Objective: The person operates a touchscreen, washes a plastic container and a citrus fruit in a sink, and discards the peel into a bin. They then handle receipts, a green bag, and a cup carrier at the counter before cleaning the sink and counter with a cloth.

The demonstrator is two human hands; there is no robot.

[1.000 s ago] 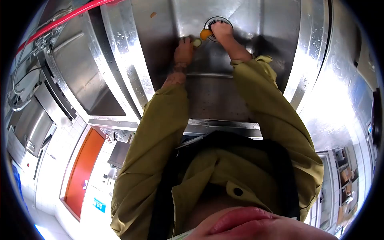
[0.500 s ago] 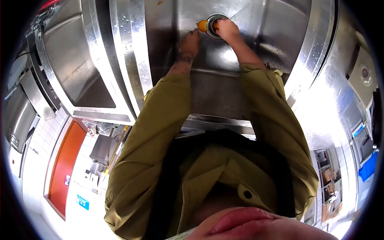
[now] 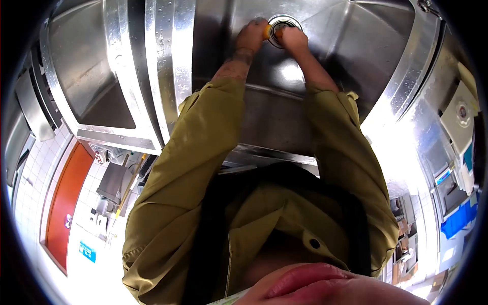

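Observation:
Both hands reach down into a steel sink basin (image 3: 351, 56), over its round drain (image 3: 284, 23). An orange object (image 3: 266, 32), too small to identify, lies between them at the drain's left side. My left hand (image 3: 251, 36) has its fingers closed round the left end of this object. At the drain's right edge my right hand (image 3: 296, 40) is closed, with its fingertips at the orange-brown part over the opening. What exactly those fingers grip is hidden.
A second steel basin (image 3: 94, 71) lies to the left, past a wet metal rim (image 3: 170, 61). Further out are an orange door (image 3: 66, 203) at lower left, shelves (image 3: 405, 244) at lower right and a blue item (image 3: 459, 218) at the right.
My left hand has moved up and closed on the orange object, less of which now shows. My right hand stays at the drain. The whole view has shifted slightly.

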